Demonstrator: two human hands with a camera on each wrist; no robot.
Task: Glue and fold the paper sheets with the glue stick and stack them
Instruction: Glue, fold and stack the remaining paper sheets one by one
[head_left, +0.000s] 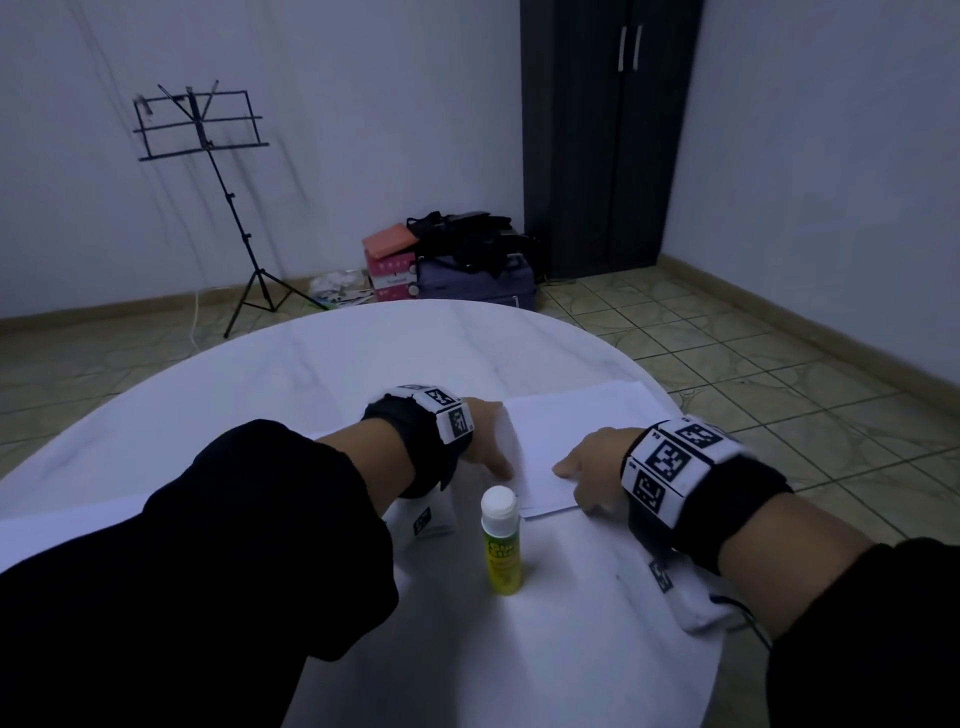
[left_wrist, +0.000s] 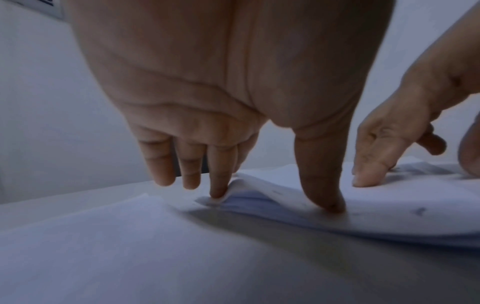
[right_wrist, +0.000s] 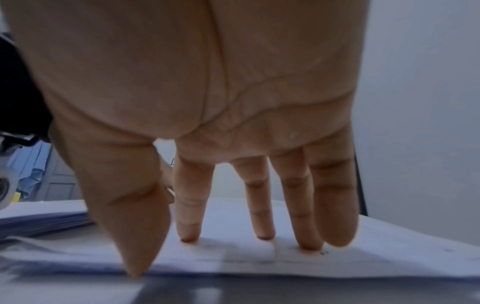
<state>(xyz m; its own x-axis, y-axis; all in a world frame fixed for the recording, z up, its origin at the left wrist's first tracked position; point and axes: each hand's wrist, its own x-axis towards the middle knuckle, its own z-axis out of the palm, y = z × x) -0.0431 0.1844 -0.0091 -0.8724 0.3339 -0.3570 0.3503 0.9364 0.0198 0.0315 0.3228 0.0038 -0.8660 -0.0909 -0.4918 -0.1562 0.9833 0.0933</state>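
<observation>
While both hands press down, the folded white paper sheets (head_left: 561, 441) lie flat on the round white table (head_left: 332, 364), right of centre. The left hand (head_left: 485, 436) and right hand (head_left: 592, 462) touch them with straight, spread fingers. The capped glue stick (head_left: 501, 540) stands upright just beside the near paper edge.

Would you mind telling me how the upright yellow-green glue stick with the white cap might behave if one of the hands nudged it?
The yellow-green glue stick stands tall and narrow on the white round table, so it would probably tip. Being cylindrical, it would likely roll afterwards.
</observation>
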